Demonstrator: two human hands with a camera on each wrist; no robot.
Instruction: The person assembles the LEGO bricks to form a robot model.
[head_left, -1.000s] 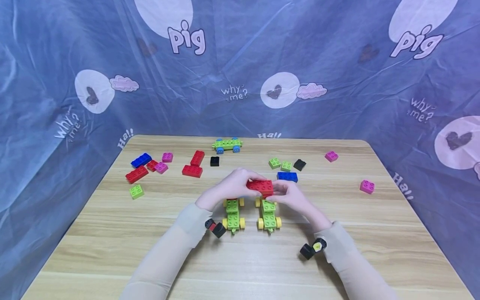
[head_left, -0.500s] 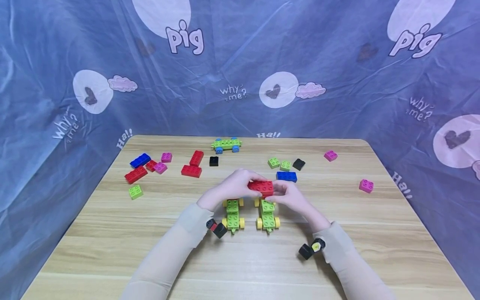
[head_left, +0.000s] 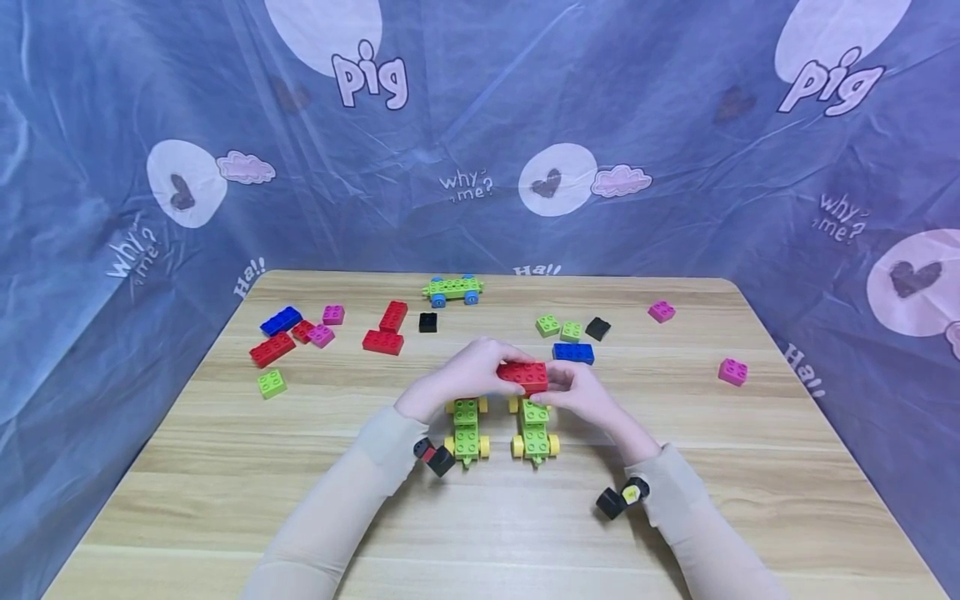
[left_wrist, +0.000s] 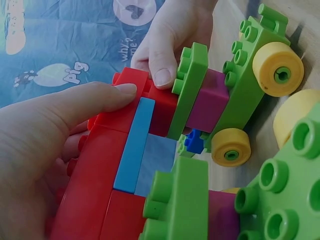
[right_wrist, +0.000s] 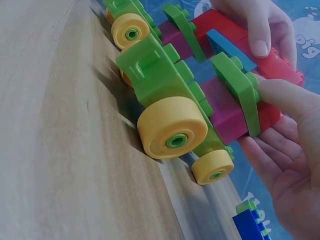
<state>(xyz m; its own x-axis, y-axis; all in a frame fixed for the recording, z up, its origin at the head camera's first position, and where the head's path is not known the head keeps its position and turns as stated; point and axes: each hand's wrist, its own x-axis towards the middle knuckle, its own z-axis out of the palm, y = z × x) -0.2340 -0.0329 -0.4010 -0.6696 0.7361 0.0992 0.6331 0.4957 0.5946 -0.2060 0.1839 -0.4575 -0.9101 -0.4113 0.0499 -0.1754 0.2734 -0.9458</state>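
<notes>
Two green toy-brick car bases with yellow wheels, the left base (head_left: 467, 444) and the right base (head_left: 536, 444), stand side by side on the table. On each, a purple brick (left_wrist: 207, 102), a green plate (left_wrist: 190, 90) and a red brick (right_wrist: 270, 117) are stacked. A blue plate (left_wrist: 134, 145) spans the two stacks, topped by red bricks (head_left: 528, 377). My left hand (head_left: 468, 367) grips these top red bricks, its thumb along their near side. My right hand (head_left: 581, 392) pinches the right stack at its red brick, fingers on the far side.
Behind the hands lie a blue brick (head_left: 573, 354), small green bricks (head_left: 548, 325) and a black plate (head_left: 597, 328). Red bricks (head_left: 383, 342) and a green base with blue wheels (head_left: 453, 289) stand farther back. Mixed bricks (head_left: 272, 349) lie left, pink ones (head_left: 732, 372) right.
</notes>
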